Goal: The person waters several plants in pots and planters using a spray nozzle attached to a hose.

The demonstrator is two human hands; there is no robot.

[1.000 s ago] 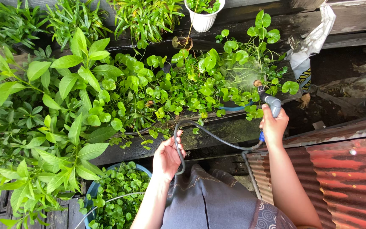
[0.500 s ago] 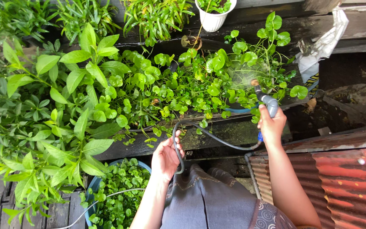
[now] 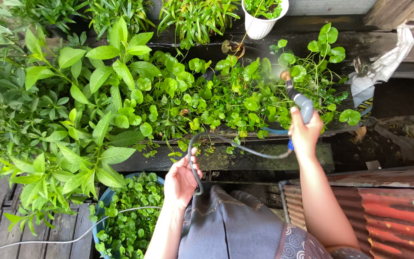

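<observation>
My right hand [image 3: 305, 134] grips a grey spray nozzle [image 3: 301, 98] with a brass tip, aimed up and left over a bed of round-leaved green plants [image 3: 226, 100]. A fine mist shows near the tip. The thin grey hose [image 3: 231, 143] curves from the nozzle down to my left hand [image 3: 181, 178], which holds a loop of it at waist height. A dark grey skirt covers my legs below.
Tall leafy plants [image 3: 68, 120] fill the left. A blue tub of small green plants [image 3: 130, 216] sits at the lower left with a white cord across it. A white pot [image 3: 260, 21] stands at the top. Rusty corrugated sheet [image 3: 389, 211] lies at the right.
My right hand has swung the nozzle slightly upward and left over the plants. The left hand keeps its hold on the hose.
</observation>
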